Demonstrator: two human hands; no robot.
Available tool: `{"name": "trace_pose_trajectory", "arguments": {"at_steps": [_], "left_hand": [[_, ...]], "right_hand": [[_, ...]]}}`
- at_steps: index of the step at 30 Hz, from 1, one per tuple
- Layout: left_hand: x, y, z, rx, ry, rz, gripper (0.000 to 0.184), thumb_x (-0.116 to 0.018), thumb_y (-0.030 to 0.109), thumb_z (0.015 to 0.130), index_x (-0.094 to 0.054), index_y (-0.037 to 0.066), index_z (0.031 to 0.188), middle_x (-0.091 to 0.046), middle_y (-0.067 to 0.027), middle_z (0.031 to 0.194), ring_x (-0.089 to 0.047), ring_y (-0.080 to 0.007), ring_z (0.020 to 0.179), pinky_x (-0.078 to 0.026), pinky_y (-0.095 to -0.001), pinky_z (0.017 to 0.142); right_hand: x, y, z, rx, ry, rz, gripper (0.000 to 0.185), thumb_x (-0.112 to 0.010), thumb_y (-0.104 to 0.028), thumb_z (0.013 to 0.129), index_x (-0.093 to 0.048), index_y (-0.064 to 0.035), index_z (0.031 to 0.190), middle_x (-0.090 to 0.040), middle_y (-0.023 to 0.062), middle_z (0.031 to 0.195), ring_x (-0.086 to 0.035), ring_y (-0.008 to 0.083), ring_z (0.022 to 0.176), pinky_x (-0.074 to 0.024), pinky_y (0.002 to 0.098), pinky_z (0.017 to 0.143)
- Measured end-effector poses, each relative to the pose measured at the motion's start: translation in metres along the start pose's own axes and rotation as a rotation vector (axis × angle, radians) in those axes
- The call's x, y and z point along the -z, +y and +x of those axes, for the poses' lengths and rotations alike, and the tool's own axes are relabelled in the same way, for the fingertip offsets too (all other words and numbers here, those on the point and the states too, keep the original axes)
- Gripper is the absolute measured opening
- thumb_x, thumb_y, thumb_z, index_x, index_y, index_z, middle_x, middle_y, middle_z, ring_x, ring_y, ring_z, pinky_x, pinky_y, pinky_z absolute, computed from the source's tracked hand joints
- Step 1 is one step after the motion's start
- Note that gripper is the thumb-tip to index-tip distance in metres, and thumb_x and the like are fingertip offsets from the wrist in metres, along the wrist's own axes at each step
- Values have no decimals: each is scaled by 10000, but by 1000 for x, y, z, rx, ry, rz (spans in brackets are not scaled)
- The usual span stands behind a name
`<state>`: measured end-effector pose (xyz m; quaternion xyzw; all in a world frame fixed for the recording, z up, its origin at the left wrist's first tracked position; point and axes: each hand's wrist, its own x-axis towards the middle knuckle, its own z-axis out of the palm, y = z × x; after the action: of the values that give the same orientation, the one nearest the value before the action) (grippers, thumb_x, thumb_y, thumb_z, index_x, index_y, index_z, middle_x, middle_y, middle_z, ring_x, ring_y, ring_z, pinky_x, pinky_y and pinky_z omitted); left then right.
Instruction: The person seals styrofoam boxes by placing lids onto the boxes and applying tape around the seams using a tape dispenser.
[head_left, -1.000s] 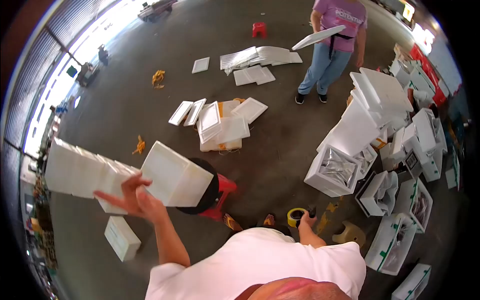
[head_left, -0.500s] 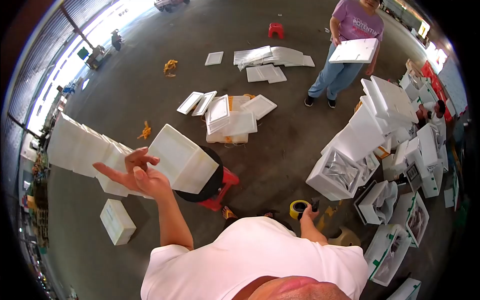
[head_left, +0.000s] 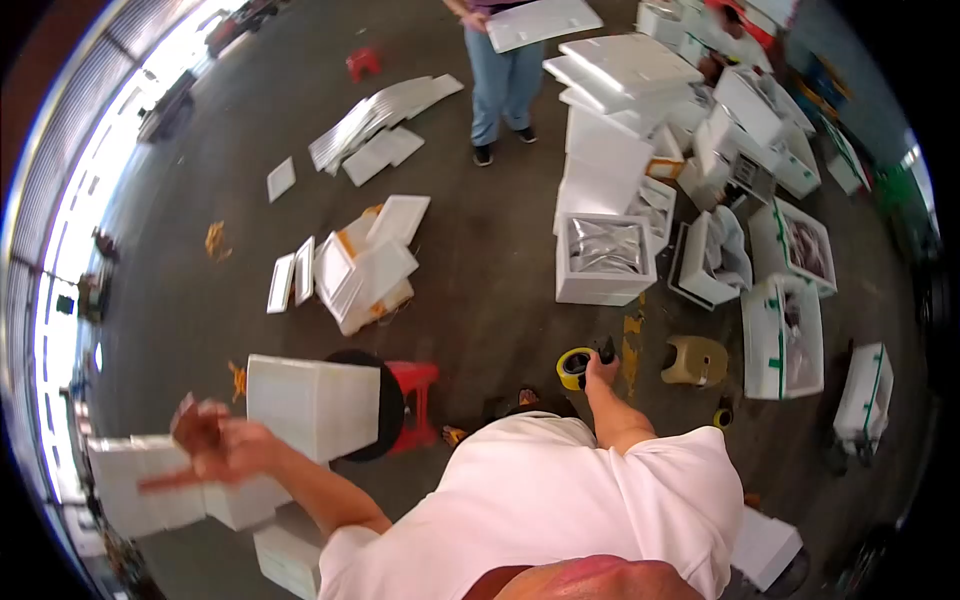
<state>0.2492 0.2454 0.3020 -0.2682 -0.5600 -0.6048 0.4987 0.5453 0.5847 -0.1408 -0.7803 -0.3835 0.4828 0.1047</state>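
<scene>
My left hand (head_left: 225,448) is raised on the left, slightly blurred, with its fingers apart and nothing in it. Behind it a row of white foam boxes (head_left: 135,480) shows in part. Close by, a white foam box (head_left: 340,405) rests on a round black top (head_left: 393,400) over a red stool (head_left: 420,390). My right hand (head_left: 602,372) is closed around the black handle of a tape dispenser (head_left: 573,368) carrying a yellow roll. It hangs above the floor at my right side.
Foam boxes with silvery liners (head_left: 607,250) and stacked lids (head_left: 630,65) stand ahead to the right. Loose white lids (head_left: 375,270) lie on the floor. A person (head_left: 503,85) holding a white lid stands ahead. A tan stool (head_left: 695,360) sits at my right.
My view has turned to the right, so the stacked boxes and the standing person now appear further left. My left hand appears lower and further left. The tape dispenser stays in my right hand.
</scene>
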Motion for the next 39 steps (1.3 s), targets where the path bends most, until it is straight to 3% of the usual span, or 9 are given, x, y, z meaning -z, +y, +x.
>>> {"name": "trace_pose_trajectory", "arguments": {"at_steps": [3,13,16,20,26,29,34,36,39], "left_hand": [[-16,7,-7,-43,-60,-4,954,-521,632,909,50,231,1560,-667,-170,892,-545,-106,564,-435,-186,480],[-18,28,-1,-108,-102,-18,820,-475,547,971,-9,226,1564,-681,-148,861,-554,-94,511,-455,-169,455],[-4,25,16,-207,-1,-45,713,-478,543,971,-230,148,1511,-656,-122,797,-546,-114,507,-448,-168,459],[85,13,40,-328,-395,-72,533,-521,592,917,-561,135,1189,-495,-68,668,-461,-173,586,-420,-319,586],[-3,61,53,-444,-43,-374,409,-661,430,847,-574,100,1072,-539,-123,764,-536,-239,636,-453,-346,591],[8,56,48,-755,-168,-509,626,-504,489,944,-295,255,1485,-589,-155,912,-607,-284,714,-526,-380,638],[58,-62,39,479,123,72,394,-485,375,1005,-620,66,1210,-598,-34,684,-481,-91,564,-394,-193,626],[102,-67,-11,566,8,352,513,-513,426,980,-552,52,1328,-629,-49,791,-553,-109,708,-391,-211,635],[233,-125,-98,896,347,629,555,-567,455,936,-579,18,1278,-651,-119,1035,-590,-210,844,-452,-305,681]], "right_hand": [[10,-7,-16,-52,-33,27,759,-587,-373,930,-169,-195,1537,-330,215,1501,-467,417,1271,-430,557,1056],[-16,41,35,131,111,-17,772,-655,-341,814,-315,-95,1462,-527,243,1330,-561,404,1175,-438,484,1025],[-18,33,33,79,105,-52,792,-678,-351,794,-330,-115,1466,-512,222,1363,-543,386,1205,-424,462,1029],[-22,6,18,63,84,-63,826,-700,-376,778,-330,-132,1475,-490,196,1401,-514,376,1246,-410,455,1038],[-17,-9,7,51,-16,-37,765,-649,-388,883,-269,-151,1503,-433,198,1440,-490,391,1258,-426,528,1059],[-20,-11,-2,51,102,-39,767,-735,-305,746,-412,-120,1418,-558,201,1313,-569,387,1160,-446,464,985],[-44,-3,20,89,-50,2,915,-735,-310,801,-202,-71,1505,-415,223,1443,-489,414,1251,-426,510,1057],[-44,-3,18,-14,-167,301,972,-806,-292,714,-269,-9,1472,-423,223,1433,-510,369,1231,-445,473,1027],[-78,0,43,-292,-496,381,727,-725,-422,775,-510,-18,1340,-556,180,1321,-553,313,1190,-479,452,949]]}}
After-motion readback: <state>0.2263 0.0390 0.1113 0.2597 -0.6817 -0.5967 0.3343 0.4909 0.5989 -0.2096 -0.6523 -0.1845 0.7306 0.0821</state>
